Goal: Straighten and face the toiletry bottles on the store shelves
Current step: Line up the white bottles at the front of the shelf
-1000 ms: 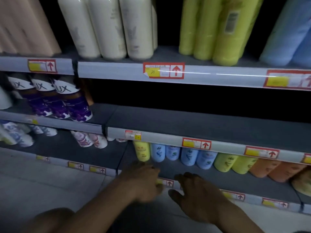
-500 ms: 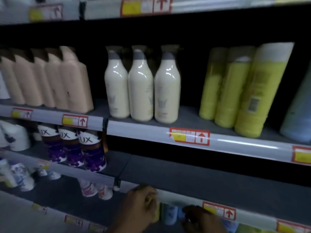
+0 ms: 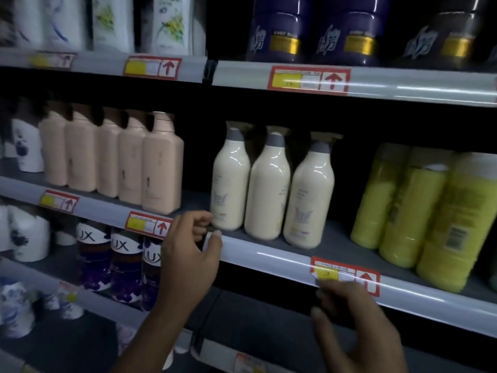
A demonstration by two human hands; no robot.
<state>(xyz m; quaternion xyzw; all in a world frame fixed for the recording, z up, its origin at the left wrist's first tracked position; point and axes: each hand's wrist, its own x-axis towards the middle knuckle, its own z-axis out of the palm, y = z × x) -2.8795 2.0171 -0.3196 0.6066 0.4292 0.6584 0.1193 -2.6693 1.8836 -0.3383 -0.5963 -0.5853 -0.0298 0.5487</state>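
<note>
Three cream pump bottles stand upright in a row on the middle shelf, labels facing out. My left hand is raised at the shelf's front rail, just left of the leftmost cream bottle, its fingers loosely curled and holding nothing. My right hand hangs lower, below the rail near a red price tag, fingers relaxed and empty. Several pink bottles line the same shelf to the left. Yellow-green bottles stand to the right.
Dark purple bottles and white floral bottles fill the top shelf. LUX bottles stand on the shelf below left, with white patterned bottles beside them. A dark, bare shelf stretch lies beneath my hands.
The view has tilted upward from the lowest shelves to the cream bottles' shelf. Both hands rose with it; my left hand now sits at the rail by the leftmost cream bottle.
</note>
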